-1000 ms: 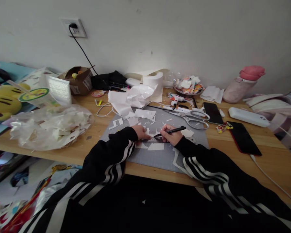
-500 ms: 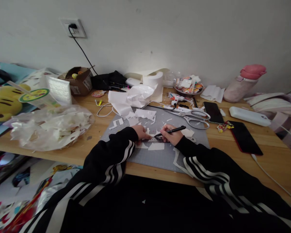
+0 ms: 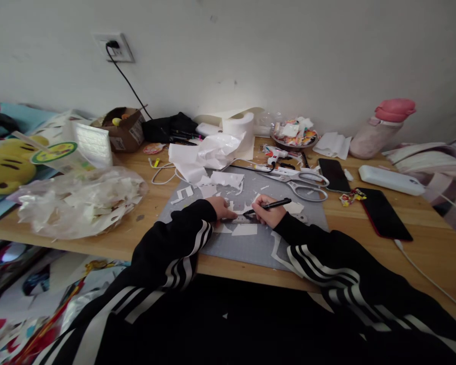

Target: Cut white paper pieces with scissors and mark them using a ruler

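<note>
Head view: a black pen (image 3: pixel 276 204) is held in the right hand (image 3: pixel 266 211), its tip angled toward the left hand (image 3: pixel 223 209), which is rested on a ruler (image 3: pixel 247 220), grip unclear; scissors (image 3: pixel 290 179) are seen beyond the right hand.

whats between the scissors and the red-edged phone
The head view shows a small red-and-yellow item lying between the scissors and the red-edged phone; the near end of another dark phone also reaches into that stretch.

Wooden table (image 3: pixel 345 218), grey mat (image 3: pixel 228 251), filled plastic bag (image 3: pixel 83 203), two phones (image 3: pixel 387 213) (one red-edged), pink-capped bottle (image 3: pixel 378 134)
</note>
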